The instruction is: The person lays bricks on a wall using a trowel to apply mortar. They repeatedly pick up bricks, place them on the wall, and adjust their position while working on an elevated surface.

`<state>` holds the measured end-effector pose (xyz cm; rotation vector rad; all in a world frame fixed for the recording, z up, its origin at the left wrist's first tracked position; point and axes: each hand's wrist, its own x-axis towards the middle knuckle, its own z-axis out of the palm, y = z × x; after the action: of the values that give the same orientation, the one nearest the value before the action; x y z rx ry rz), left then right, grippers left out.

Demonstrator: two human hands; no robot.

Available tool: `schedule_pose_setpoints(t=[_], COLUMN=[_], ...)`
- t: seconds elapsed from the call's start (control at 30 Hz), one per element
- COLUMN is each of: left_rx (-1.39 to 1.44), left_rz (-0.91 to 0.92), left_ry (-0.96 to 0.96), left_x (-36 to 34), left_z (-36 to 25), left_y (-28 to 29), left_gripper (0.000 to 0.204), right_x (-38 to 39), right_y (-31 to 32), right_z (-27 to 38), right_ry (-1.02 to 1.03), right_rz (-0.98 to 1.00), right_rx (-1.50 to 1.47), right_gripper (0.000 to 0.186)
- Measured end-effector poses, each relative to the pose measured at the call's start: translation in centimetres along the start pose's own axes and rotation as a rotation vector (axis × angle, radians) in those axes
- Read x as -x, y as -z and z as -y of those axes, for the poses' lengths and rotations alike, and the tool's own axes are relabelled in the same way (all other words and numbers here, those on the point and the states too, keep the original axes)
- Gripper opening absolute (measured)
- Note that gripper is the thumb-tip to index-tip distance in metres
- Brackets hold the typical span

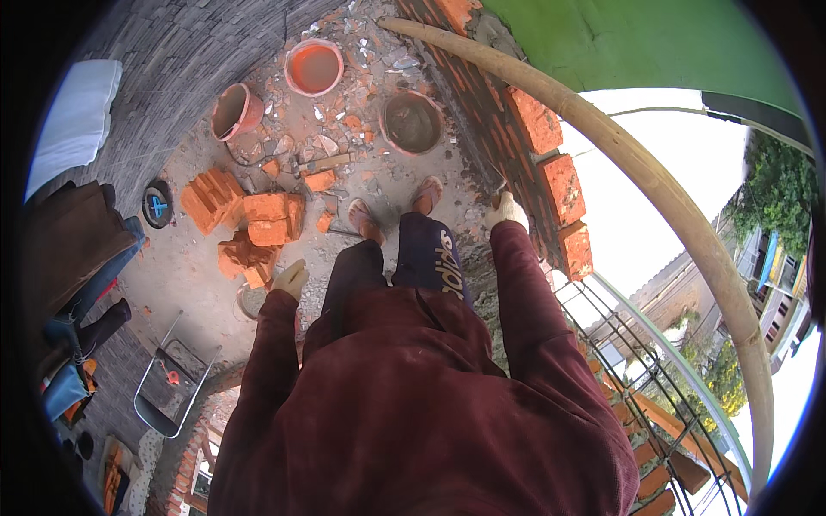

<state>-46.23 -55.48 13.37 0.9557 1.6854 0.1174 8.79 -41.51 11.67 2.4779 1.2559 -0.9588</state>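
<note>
My right hand (pixel 508 211), in a pale glove, is closed beside the brick wall (pixel 564 189). A thin bent metal neck sticks out past its fingers, apparently a trowel (pixel 500 182); its blade does not show clearly against the wall. Lower on the left, my gloved left hand (pixel 291 279) hangs with its fingers stretched out and nothing in them. Just beyond it lies a pile of orange bricks (pixel 268 219), partly stacked and partly tumbled. Grey mortar (pixel 411 123) fills a round bucket ahead of my feet.
Two more pinkish buckets (pixel 314 92) (pixel 249 116) stand farther off among brick rubble. A wooden-handled tool (pixel 327 163) lies on the floor. A long bamboo pole (pixel 637 163) slants across the right, above steel rebar (pixel 641 344). A metal-framed chair (pixel 159 419) is at lower left.
</note>
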Motion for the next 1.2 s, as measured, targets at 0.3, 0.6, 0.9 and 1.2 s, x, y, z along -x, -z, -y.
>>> schedule_pose_setpoints(t=[0.3, 0.6, 0.9, 1.2], left_rx=[0.001, 0.139, -0.472, -0.043], left_rz=[0.084, 0.15, 0.155, -0.085], left_ry=[0.026, 0.078, -0.158, -0.184], left_x=[-0.5, -4.4, -18.6, -49.3], left_z=[-8.5, -9.6, -7.8, -14.1], left_y=[-3.8, -4.6, -10.2, -15.8], left_gripper=[0.058, 0.061, 0.077, 0.078], right_x=[-8.4, -3.5, -15.6, -31.7], right_y=[4.7, 3.4, -9.0, -22.4], right_z=[3.0, -1.0, 10.6, 21.2], right_ry=[0.055, 0.036, 0.186, 0.297], right_rz=[-0.152, -0.02, 0.386, 0.328], right_rx=[-0.214, -0.285, 0.384, 0.469], right_gripper=[0.044, 0.031, 0.05, 0.053])
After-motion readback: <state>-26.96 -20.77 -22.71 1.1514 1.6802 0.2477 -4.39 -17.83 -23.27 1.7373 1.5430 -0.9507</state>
